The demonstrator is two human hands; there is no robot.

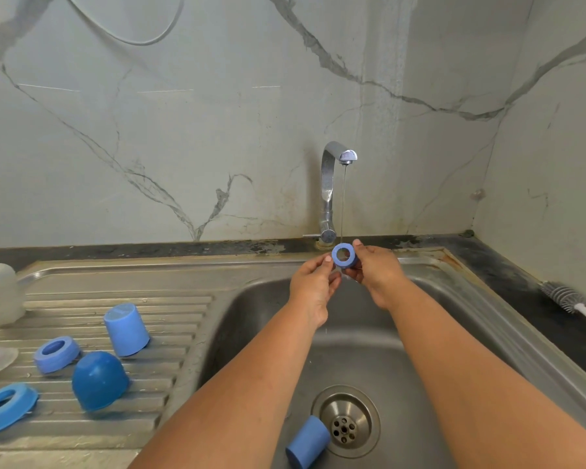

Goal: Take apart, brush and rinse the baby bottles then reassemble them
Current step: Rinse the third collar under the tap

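Blue collar ring (pixel 344 256) pinched between left hand (pixel 313 288) and right hand (pixel 376 275) under thin tap (pixel 332 191) stream: rinsing underway. Caps and rings (pixel 56 354) on drainboard (pixel 92 431), apparently done. One blue cap (pixel 307 441) lies in sink (pixel 454 350); reassembly not started.

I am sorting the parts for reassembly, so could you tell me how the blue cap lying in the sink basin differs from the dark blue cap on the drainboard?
The blue cap in the sink basin is lighter and straight-sided; the dark blue cap on the drainboard is deeper in colour and dome-shaped. The basin cap lies tipped on its side beside the drain; the drainboard cap stands mouth down on the ridges. Both are untouched, since the left hand and right hand hold a blue collar ring under the tap.
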